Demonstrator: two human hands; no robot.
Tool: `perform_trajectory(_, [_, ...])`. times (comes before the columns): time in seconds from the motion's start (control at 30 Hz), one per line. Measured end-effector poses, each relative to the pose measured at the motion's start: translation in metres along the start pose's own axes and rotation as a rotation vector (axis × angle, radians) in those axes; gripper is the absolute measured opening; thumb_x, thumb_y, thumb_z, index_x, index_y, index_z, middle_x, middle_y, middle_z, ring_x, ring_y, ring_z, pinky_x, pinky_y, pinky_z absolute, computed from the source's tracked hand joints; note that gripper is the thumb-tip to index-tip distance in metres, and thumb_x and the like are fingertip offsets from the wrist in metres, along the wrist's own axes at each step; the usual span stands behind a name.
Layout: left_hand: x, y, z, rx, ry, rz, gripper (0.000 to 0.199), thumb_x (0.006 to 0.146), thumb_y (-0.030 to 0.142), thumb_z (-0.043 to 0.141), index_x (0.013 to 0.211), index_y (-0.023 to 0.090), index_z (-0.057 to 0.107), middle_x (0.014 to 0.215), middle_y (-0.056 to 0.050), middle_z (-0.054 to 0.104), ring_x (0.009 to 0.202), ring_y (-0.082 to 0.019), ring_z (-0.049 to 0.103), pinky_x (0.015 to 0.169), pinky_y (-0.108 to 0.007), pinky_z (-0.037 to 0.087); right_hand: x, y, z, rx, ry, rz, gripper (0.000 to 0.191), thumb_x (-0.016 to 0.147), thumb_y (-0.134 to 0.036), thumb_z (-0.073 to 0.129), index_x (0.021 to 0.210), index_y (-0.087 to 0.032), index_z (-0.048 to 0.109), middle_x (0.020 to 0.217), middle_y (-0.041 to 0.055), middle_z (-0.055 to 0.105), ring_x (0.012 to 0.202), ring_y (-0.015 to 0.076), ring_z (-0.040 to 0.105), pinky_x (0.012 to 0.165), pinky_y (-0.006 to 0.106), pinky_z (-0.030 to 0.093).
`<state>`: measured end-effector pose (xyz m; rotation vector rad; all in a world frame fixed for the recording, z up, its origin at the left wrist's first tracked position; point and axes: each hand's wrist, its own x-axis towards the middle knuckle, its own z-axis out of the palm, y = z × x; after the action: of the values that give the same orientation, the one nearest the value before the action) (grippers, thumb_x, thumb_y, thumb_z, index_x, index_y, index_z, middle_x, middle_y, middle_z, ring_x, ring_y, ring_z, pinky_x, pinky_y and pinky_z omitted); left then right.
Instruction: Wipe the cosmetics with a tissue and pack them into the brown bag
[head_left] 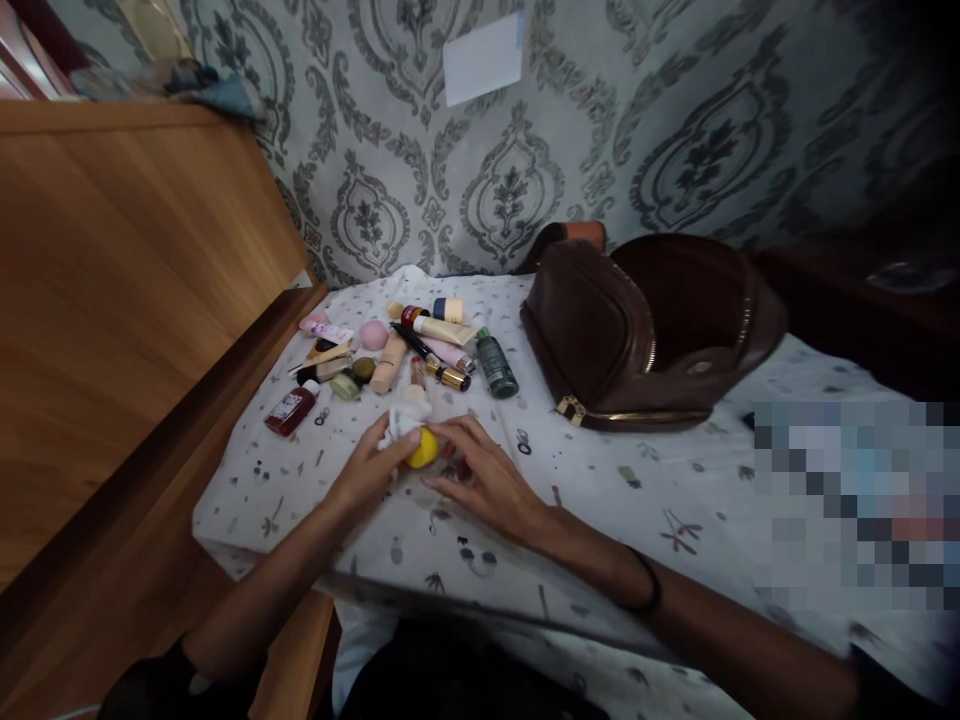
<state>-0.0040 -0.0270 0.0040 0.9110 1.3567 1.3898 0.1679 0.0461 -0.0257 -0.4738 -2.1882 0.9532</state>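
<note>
My left hand (375, 462) is closed, its thumb pressed against a small yellow round thing (423, 449). Bunched white material (405, 418), like a soft cloth or cord, shows above the same fingers. Right beside the yellow thing is my right hand (487, 482), fingers apart and curved, fingertips close to it or touching it. Just beyond the hands lies a small tube with a reddish end (417, 378). Cosmetics are spread farther back: a dark green bottle (496, 363), a beige tube (388, 364), a gold-and-black tube (448, 376) and a pink sponge (373, 334).
A brown leather bag (592, 330) stands unzipped on the right of the patterned white cloth (600, 510). A dark red bottle (291, 409) lies near the left edge. Wooden furniture (135, 270) borders the left side, and a papered wall (360, 120) rises behind.
</note>
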Motion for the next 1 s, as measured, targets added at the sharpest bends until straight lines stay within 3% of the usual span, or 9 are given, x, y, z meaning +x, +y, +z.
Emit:
perform_trajectory(0.07, [0.0, -0.006, 0.009, 0.028, 0.001, 0.003, 0.049, 0.072, 0.052, 0.08, 0.108, 0.02, 0.069, 0.101, -0.005, 0.074, 0.095, -0.022, 0.068, 0.081, -0.03, 0.055, -0.002, 0.002, 0.0, 0.014, 0.048, 0.057, 0.044, 0.085, -0.031, 0.072, 0.125, -0.022, 0.056, 0.112, 0.0089, 0.06, 0.098, 0.0226, 0.061, 0.084, 0.039, 0.055])
perform_trajectory(0.23, [0.018, -0.008, 0.014, -0.009, 0.184, -0.133, 0.056, 0.072, 0.055, 0.08, 0.112, 0.019, 0.065, 0.099, -0.007, 0.075, 0.087, -0.022, 0.071, 0.069, -0.031, 0.058, -0.001, 0.008, -0.012, 0.212, 0.072, 0.212, 0.043, 0.076, -0.025, 0.071, 0.117, -0.021, 0.057, 0.105, 0.0053, 0.064, 0.094, 0.021, 0.062, 0.084, 0.037, 0.052])
perform_trajectory(0.37, [0.034, 0.003, 0.013, 0.042, 0.1, -0.106, 0.056, 0.082, 0.065, 0.065, 0.11, 0.016, 0.064, 0.088, -0.008, 0.074, 0.072, -0.021, 0.071, 0.059, -0.03, 0.056, -0.001, 0.015, -0.022, 0.565, 0.067, 0.359, 0.046, 0.073, -0.029, 0.073, 0.115, -0.022, 0.055, 0.108, 0.0046, 0.063, 0.093, 0.0182, 0.063, 0.083, 0.034, 0.053])
perform_trajectory(0.43, [0.037, 0.007, 0.012, 0.149, 0.097, -0.028, 0.052, 0.085, 0.065, 0.061, 0.106, 0.018, 0.066, 0.092, -0.008, 0.074, 0.075, -0.021, 0.071, 0.06, -0.03, 0.056, 0.0, 0.018, -0.026, 0.651, 0.08, 0.384, 0.051, 0.07, -0.03, 0.078, 0.115, -0.023, 0.055, 0.112, 0.0046, 0.063, 0.097, 0.0183, 0.064, 0.087, 0.035, 0.053])
perform_trajectory(0.53, [0.038, 0.008, 0.014, 0.379, 0.098, 0.145, 0.043, 0.087, 0.059, 0.062, 0.102, 0.019, 0.068, 0.102, -0.008, 0.074, 0.092, -0.024, 0.07, 0.074, -0.031, 0.056, 0.0, 0.019, -0.029, 0.754, 0.092, 0.391, 0.055, 0.069, -0.032, 0.081, 0.117, -0.024, 0.056, 0.117, 0.005, 0.064, 0.103, 0.0188, 0.064, 0.092, 0.036, 0.051])
perform_trajectory(0.63, [0.035, 0.006, 0.02, 0.58, -0.038, 0.321, 0.037, 0.094, 0.052, 0.054, 0.1, 0.018, 0.068, 0.101, -0.007, 0.072, 0.1, -0.025, 0.066, 0.085, -0.034, 0.054, 0.001, 0.02, -0.027, 0.859, 0.126, 0.427, 0.058, 0.066, -0.037, 0.084, 0.115, -0.024, 0.057, 0.116, 0.0042, 0.063, 0.1, 0.0177, 0.065, 0.087, 0.033, 0.053])
perform_trajectory(0.73, [0.03, 0.001, 0.026, 0.763, -0.189, 0.524, 0.034, 0.1, 0.043, 0.043, 0.1, 0.017, 0.065, 0.095, -0.008, 0.067, 0.091, -0.023, 0.063, 0.082, -0.033, 0.053, 0.003, 0.022, -0.024, 0.884, 0.173, 0.493, 0.061, 0.059, -0.036, 0.089, 0.11, -0.023, 0.057, 0.103, 0.001, 0.066, 0.09, 0.0156, 0.066, 0.082, 0.03, 0.054])
perform_trajectory(0.9, [0.03, -0.001, 0.026, 1.043, -0.308, 0.83, 0.025, 0.1, 0.029, 0.042, 0.113, 0.017, 0.06, 0.106, -0.013, 0.061, 0.101, -0.025, 0.06, 0.09, -0.036, 0.052, 0.006, 0.024, -0.026, 0.883, 0.294, 0.54, 0.065, 0.051, -0.029, 0.091, 0.104, -0.023, 0.053, 0.097, 0.0003, 0.069, 0.086, 0.017, 0.067, 0.079, 0.031, 0.054])
perform_trajectory(1.0, [0.04, 0.005, 0.024, 1.098, -0.374, 0.957, 0.024, 0.1, 0.025, 0.042, 0.114, 0.017, 0.059, 0.11, -0.015, 0.06, 0.104, -0.025, 0.059, 0.09, -0.036, 0.052, 0.007, 0.021, -0.03, 0.927, 0.257, 0.533, 0.055, 0.054, -0.027, 0.089, 0.097, -0.022, 0.054, 0.093, -0.0001, 0.071, 0.084, 0.0169, 0.068, 0.078, 0.03, 0.054])
